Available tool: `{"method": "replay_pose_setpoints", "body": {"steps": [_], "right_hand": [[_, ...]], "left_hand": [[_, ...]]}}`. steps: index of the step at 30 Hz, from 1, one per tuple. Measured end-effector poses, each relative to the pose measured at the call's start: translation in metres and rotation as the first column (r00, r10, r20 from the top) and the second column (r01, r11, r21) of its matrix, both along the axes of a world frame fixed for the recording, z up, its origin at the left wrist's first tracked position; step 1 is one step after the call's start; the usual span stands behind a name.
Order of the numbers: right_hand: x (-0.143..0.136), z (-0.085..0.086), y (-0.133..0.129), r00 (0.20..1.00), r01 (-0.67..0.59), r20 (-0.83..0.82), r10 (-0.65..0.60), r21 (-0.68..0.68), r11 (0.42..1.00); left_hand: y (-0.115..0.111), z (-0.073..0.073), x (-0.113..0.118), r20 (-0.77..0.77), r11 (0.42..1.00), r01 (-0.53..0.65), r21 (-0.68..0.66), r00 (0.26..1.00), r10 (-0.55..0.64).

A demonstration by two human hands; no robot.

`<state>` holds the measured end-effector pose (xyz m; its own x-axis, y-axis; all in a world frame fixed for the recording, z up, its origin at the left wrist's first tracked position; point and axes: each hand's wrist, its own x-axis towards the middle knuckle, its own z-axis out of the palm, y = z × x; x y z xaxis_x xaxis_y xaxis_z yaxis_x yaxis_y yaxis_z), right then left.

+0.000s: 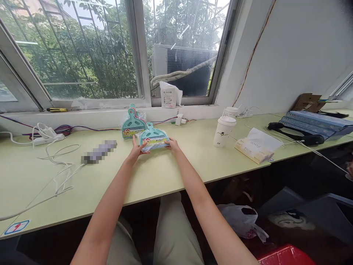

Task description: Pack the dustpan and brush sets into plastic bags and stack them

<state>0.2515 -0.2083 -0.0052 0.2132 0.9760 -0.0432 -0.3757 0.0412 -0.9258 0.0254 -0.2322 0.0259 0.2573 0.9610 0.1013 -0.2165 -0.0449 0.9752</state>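
Note:
Between my two hands is a teal mini dustpan and brush set in clear wrapping, with a printed label across its front. My left hand grips its left edge, and my right hand has hold of the right edge. Just behind and to the left, a stack of similar wrapped dustpan sets stands upright near the window wall; a pink one shows among the teal. The held set overlaps the lower right of that stack in view. I cannot tell whether they touch.
A white paper cup and a tissue pack are on the right of the table. To the left lie a blurred-out object, white cables and a power strip. Black headphones rest by blue boxes.

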Motion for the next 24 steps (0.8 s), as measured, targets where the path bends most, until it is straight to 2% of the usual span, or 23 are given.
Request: {"method": "replay_pose_setpoints", "body": {"steps": [2, 4, 6, 8, 11, 15, 18, 21, 24], "right_hand": [[0.003, 0.003, 0.000, 0.993, 0.049, -0.105, -0.051, -0.019, 0.999], [0.006, 0.004, 0.000, 0.981, 0.068, -0.178, -0.074, -0.037, 0.997], [0.008, 0.004, -0.001, 0.982, 0.055, -0.179, -0.061, -0.039, 0.998], [0.008, 0.004, -0.001, 0.988, 0.018, -0.156, -0.021, -0.024, 1.000], [0.005, 0.005, -0.001, 0.991, -0.038, -0.132, 0.037, -0.006, 0.999], [0.002, 0.007, 0.000, 0.994, -0.050, -0.098, 0.047, -0.024, 0.998], [0.003, 0.006, 0.000, 0.999, -0.054, 0.010, 0.054, -0.009, 0.999], [0.004, 0.002, 0.002, 0.992, -0.050, 0.122, 0.043, 0.050, 0.998], [0.001, -0.002, 0.006, 0.982, -0.034, 0.190, 0.001, 0.171, 0.985]], "left_hand": [[-0.004, 0.002, 0.004, -0.043, 0.983, 0.023, 0.182, 0.999, -0.016], [-0.004, 0.001, 0.007, -0.183, 0.942, 0.065, 0.330, 0.983, -0.004], [0.000, -0.003, 0.008, -0.295, 0.903, 0.031, 0.429, 0.949, 0.108], [0.006, -0.008, 0.009, -0.312, 0.870, -0.062, 0.489, 0.919, 0.241], [0.013, -0.013, 0.008, -0.230, 0.843, -0.197, 0.500, 0.909, 0.348], [0.012, -0.012, 0.011, -0.165, 0.813, -0.285, 0.508, 0.894, 0.416], [0.007, -0.011, 0.014, -0.179, 0.803, -0.319, 0.503, 0.871, 0.458], [0.011, -0.013, 0.011, -0.165, 0.819, -0.380, 0.430, 0.859, 0.485], [0.023, -0.017, 0.002, -0.284, 0.814, -0.446, 0.373, 0.780, 0.558]]}}
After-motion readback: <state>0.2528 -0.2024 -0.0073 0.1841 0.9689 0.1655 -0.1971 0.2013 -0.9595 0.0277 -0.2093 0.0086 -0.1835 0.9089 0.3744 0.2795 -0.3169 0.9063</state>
